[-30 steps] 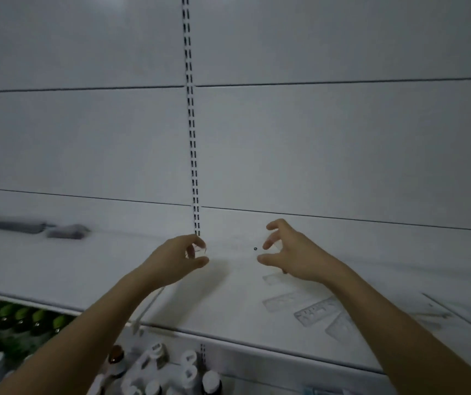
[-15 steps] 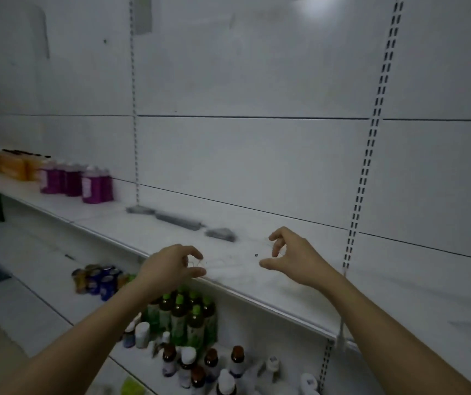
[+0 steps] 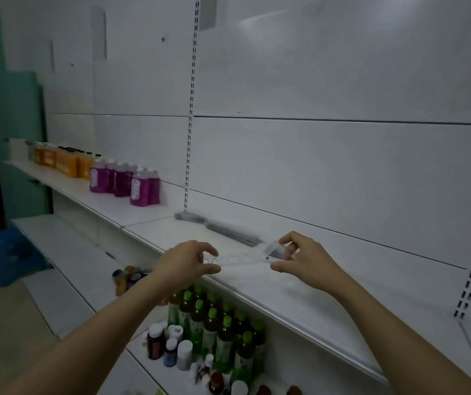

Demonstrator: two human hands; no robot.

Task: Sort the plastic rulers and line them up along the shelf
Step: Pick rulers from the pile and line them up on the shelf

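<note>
Both hands are raised over the front part of the white shelf, holding one clear ruler between them. The ruler is see-through, with cut-out shapes along its length; it spans from hand to hand, roughly level, above the shelf near its front edge. Whether it touches the shelf: cannot tell.

Left hand: fingers curled, thumb and fingertips pinching the ruler's left end.
Right hand: thumb below, fingers above, pinching the ruler's right end; a small dark dot sits on the ruler near this grip.

Just beyond the hands, along the back of the shelf by the wall panel, lies a grey row of flat long items, blurred; their kind is not clear.

Far left on the same shelf: purple bottles in a group, and further left orange bottles, all upright.

Lower shelf, below the hands: green-capped bottles standing in a cluster, with small white-capped jars to their near left. Some cans are further left, partly hidden by the left forearm.

Perforated uprights run down the white back wall. A teal cabinet stands at far left, a blue heap on the floor beside it
</note>
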